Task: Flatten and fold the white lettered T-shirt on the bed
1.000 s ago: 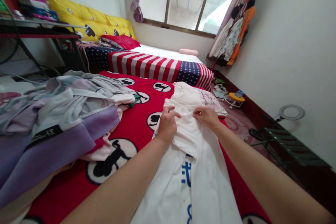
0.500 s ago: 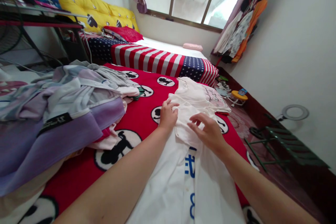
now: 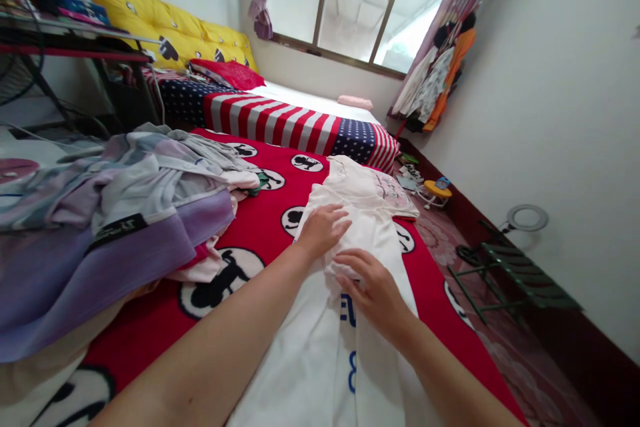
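A white shirt [image 3: 295,347] with blue lettering down its middle lies stretched out on a red blanket [image 3: 280,280]. My left hand [image 3: 324,232] rests on its upper part, fingers extended. Lower and to the right, my right hand [image 3: 375,290] is at the cloth above the blue print, fingers slightly bent and thumb apart; I cannot tell whether its fingertips press the fabric. Neither hand grips anything. Just beyond the shirt's top edge lies a folded pale T-shirt [image 3: 357,177] with a pinkish print on its right side.
A heap of clothes [image 3: 145,193], purple and grey, fills the left side of the blanket. Behind stands a bed [image 3: 270,117] with a stars-and-stripes cover. On the right are a green slatted stool [image 3: 530,273], a ring light [image 3: 527,217] and a small yellow stool [image 3: 437,190].
My right hand has moved left and lower over the shirt, closer to my left hand. My left hand now lies flatter on the cloth. The view has shifted slightly.
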The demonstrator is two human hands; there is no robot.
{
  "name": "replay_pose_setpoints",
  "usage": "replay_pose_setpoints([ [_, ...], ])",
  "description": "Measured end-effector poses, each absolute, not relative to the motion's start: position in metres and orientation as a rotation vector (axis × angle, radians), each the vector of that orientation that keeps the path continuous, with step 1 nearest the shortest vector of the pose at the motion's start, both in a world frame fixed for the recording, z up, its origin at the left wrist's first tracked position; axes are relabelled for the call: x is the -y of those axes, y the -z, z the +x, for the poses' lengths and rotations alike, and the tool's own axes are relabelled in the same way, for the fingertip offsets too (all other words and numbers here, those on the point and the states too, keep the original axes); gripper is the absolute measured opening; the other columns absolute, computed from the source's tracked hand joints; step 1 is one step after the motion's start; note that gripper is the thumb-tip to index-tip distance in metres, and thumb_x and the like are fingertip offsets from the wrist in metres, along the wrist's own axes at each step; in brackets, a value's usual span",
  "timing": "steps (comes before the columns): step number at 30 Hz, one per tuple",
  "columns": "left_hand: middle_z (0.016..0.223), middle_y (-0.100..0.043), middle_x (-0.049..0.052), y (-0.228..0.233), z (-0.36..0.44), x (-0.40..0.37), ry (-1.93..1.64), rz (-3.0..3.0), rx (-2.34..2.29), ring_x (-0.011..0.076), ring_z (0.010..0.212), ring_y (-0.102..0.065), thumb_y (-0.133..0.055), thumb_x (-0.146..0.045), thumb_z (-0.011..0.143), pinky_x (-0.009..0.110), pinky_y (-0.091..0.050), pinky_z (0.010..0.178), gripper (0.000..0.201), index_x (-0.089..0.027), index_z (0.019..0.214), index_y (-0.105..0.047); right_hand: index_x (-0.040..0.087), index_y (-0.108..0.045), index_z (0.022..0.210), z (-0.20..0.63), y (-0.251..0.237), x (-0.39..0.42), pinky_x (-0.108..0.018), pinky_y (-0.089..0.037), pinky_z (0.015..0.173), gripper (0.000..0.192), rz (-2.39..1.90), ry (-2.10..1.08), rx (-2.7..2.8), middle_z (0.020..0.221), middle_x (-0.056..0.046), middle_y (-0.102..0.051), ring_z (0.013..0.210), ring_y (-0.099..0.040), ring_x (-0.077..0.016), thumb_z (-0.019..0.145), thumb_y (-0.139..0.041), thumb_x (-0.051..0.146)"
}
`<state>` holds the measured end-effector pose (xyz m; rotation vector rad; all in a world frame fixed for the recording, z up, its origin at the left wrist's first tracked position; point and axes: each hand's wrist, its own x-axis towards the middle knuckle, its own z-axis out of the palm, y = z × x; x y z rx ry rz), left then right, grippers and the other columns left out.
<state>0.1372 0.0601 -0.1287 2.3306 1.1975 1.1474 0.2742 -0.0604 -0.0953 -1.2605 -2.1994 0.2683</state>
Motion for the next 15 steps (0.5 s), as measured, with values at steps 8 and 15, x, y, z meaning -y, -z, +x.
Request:
replay_pose_setpoints([
  [8,0.156,-0.022,0.012,0.131,0.143,-0.056,-0.397,2.543,-1.432,0.0269,0.145,-0.016,-0.039,-0.061,0.089,0.046,-0.011,0.117,0.068,-0.022,0.144,-0.038,0.023,-0.036,0.146,0.319,0.138,0.057,-0.057,-0.022,0.111,0.057,-2.022,0.116,2.180,0.155,-0.010,-0.027,0.143,-0.023,-0.0275,0.096,-0.034,0.050],
  [15,0.157,-0.019,0.014,0.132,0.144,-0.056,-0.354,2.592,-1.440,0.0272,0.145,-0.014,-0.034,-0.060,0.091,0.046,-0.009,0.116,0.068,-0.020,0.146,-0.034,0.027,-0.032,0.147,0.312,0.139,0.057,-0.050,-0.018,0.114,0.060,-2.100,0.126,2.163,0.157,-0.005,-0.022,0.145,-0.018,-0.0222,0.095,-0.028,0.056],
])
